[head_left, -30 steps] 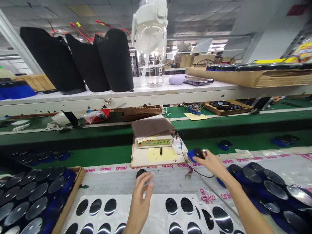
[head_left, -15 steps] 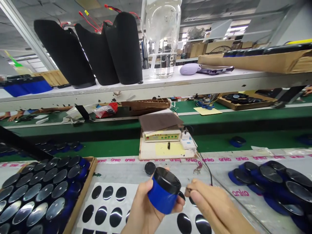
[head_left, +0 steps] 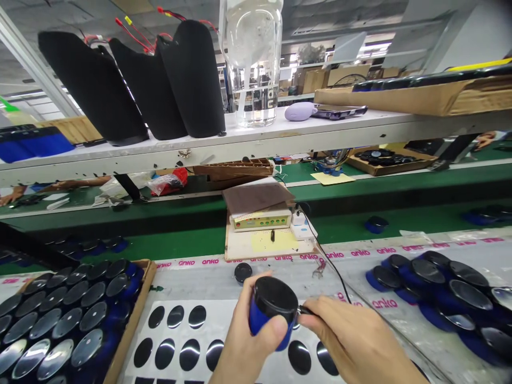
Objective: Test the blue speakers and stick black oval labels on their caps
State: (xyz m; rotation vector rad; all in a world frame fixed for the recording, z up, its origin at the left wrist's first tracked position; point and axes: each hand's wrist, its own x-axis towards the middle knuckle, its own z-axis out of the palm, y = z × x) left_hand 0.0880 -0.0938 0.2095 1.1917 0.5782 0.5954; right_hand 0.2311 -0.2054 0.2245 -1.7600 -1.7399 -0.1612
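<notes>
Over the sheet [head_left: 220, 323] of black discs [head_left: 165, 353], the left hand [head_left: 252, 344] clasps a tilted blue pot [head_left: 276, 296], thumb across its front — the right hand [head_left: 346, 324], fingers bent, pinching a small dark piece [head_left: 305, 310] at its rim.

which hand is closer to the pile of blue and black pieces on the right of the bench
Right. The right hand is left of the pile; the left hand, holding a blue-and-black piece, is farther left.

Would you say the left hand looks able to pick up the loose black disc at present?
Probably not: the left hand grips a black-topped blue cylinder, though the loose black disc lies uncovered close by.
</notes>
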